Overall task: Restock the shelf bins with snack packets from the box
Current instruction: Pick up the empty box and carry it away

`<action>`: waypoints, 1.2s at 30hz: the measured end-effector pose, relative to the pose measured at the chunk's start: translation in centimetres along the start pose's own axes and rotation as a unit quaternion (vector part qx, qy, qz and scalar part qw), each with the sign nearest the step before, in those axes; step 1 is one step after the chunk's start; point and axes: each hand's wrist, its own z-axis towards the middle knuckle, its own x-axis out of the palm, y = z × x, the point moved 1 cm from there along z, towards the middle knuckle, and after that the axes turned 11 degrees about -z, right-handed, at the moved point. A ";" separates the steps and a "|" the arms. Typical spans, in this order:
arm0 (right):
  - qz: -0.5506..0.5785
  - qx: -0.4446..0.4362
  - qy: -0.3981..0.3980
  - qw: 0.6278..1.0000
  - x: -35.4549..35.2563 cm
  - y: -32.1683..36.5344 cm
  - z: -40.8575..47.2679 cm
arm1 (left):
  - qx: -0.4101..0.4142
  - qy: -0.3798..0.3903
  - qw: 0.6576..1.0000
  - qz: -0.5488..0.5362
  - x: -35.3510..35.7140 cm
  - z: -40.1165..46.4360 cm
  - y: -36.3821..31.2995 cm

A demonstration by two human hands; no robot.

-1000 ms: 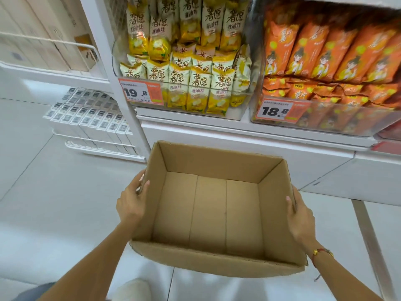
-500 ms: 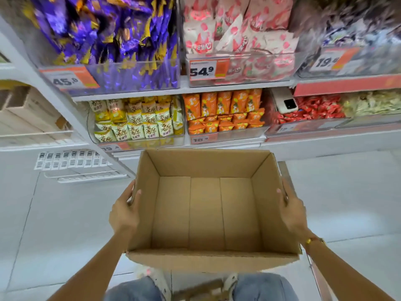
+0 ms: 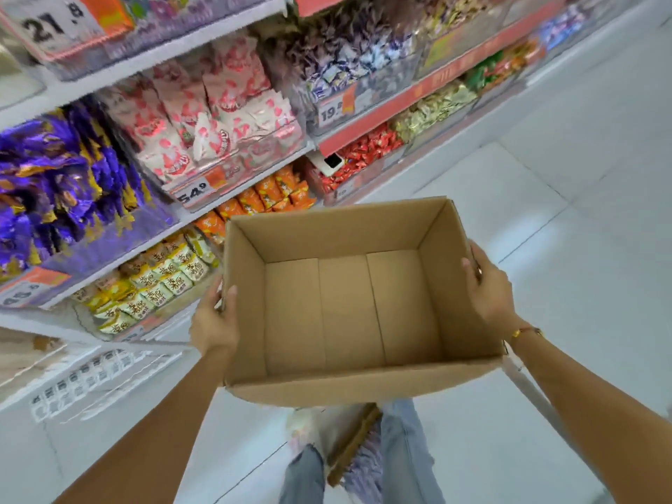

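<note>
Cardboard box (image 3: 349,307) sits empty between your fingers, left hand (image 3: 212,323) and right hand (image 3: 489,292) each curled over a side wall's rim; judged light but flexing, it handles best gripped low at its corners.

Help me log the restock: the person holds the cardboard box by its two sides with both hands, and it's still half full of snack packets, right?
Not quite. The head view shows the cardboard box empty, its bare bottom panels visible. The rest stands: the left hand and right hand hold it by its two sides.
</note>
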 end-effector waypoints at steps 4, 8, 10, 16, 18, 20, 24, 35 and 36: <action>0.032 0.069 -0.057 0.995 -3.7 -4.2 -0.8 | 0.054 0.072 0.996 -0.005 5.1 1.0 -5.2; 0.094 0.131 -0.104 0.981 -8.0 -8.6 -0.2 | 0.086 0.122 0.989 -0.023 12.1 1.1 -10.4; 0.115 0.150 -0.124 0.974 -10.4 -10.9 0.5 | 0.097 0.151 0.983 -0.024 15.8 0.9 -12.8; 0.128 0.186 -0.161 0.961 -16.4 -18.3 3.3 | 0.123 0.216 0.969 -0.005 25.7 -1.4 -19.3; 0.135 0.199 -0.173 0.955 -17.6 -20.3 4.0 | 0.125 0.238 0.963 -0.005 29.0 -1.7 -21.1; 0.143 0.217 -0.180 0.949 -18.4 -22.0 4.8 | 0.125 0.240 0.963 0.010 31.9 -2.1 -23.2; 0.163 0.249 -0.201 0.933 -19.9 -25.2 6.8 | 0.154 0.275 0.948 0.035 37.8 -2.2 -27.2; 0.164 0.314 -0.257 0.899 -28.1 -32.5 19.5 | 0.169 0.332 0.927 0.045 57.6 -1.3 -41.1; 0.162 0.319 -0.262 0.896 -29.2 -33.1 21.0 | 0.174 0.336 0.924 0.050 59.7 -0.9 -42.2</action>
